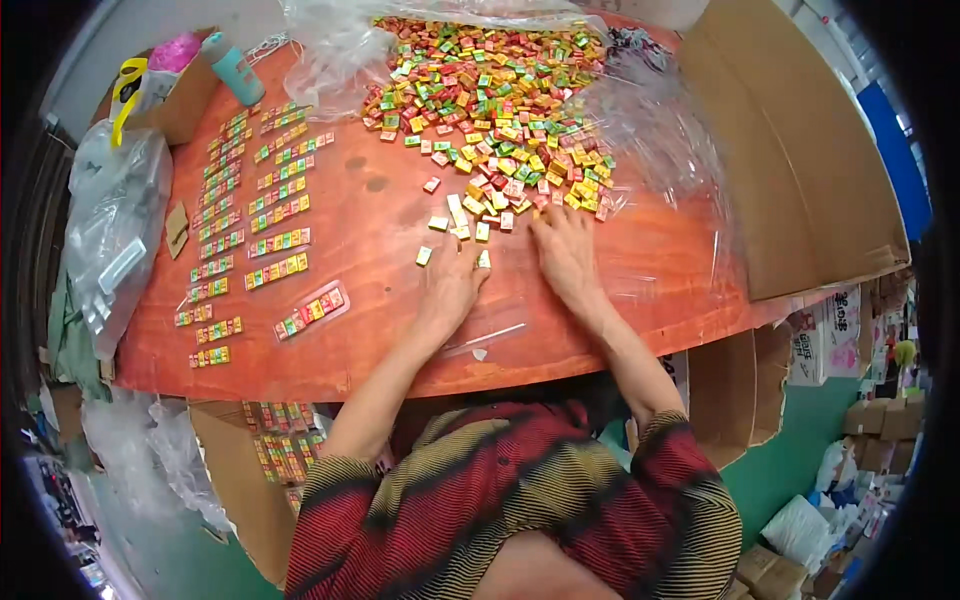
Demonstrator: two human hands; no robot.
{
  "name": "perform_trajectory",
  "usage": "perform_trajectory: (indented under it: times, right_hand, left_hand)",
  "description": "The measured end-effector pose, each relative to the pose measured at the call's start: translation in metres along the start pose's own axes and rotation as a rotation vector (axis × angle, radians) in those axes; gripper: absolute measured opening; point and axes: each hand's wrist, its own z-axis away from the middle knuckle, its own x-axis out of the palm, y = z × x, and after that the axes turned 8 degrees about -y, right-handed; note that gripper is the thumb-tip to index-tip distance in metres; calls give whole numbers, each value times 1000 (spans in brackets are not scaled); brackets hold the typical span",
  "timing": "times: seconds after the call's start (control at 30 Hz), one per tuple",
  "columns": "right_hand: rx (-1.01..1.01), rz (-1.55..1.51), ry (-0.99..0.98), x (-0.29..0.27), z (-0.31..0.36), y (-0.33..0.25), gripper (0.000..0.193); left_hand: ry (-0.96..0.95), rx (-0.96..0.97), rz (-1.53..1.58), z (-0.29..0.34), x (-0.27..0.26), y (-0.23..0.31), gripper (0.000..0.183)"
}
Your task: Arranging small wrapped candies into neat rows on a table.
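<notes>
A heap of small red, yellow and green boxes (490,90) spreads over the far middle of the table. At its near edge my left hand (453,280) is closed, with a small yellow box (484,259) at its thumb and fingertips. Several loose yellow boxes (438,223) lie just beyond and left of that hand. My right hand (566,248) rests to the right, its fingers bent down against the heap's near edge; what they grip is hidden. On the left lies a clear tray filled with boxes (311,311).
Two columns of box rows (280,241) line the table's left side. Clear plastic film (650,130) lies right of the heap, beside a large cardboard box (800,150). A teal bottle (232,68) stands far left. Below the table, an open carton (240,470) holds packed rows.
</notes>
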Motion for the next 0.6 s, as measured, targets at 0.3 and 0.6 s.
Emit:
perform_trajectory:
  times: [0.3, 0.6]
  right_hand:
    - [-2, -142, -13, 26, -36, -28, 16]
    - [230, -335, -120, 16, -7, -30, 18]
  left_hand:
    - [-12, -92, -7, 2, -1, 4, 31]
    - [-13, -91, 17, -3, -6, 8, 33]
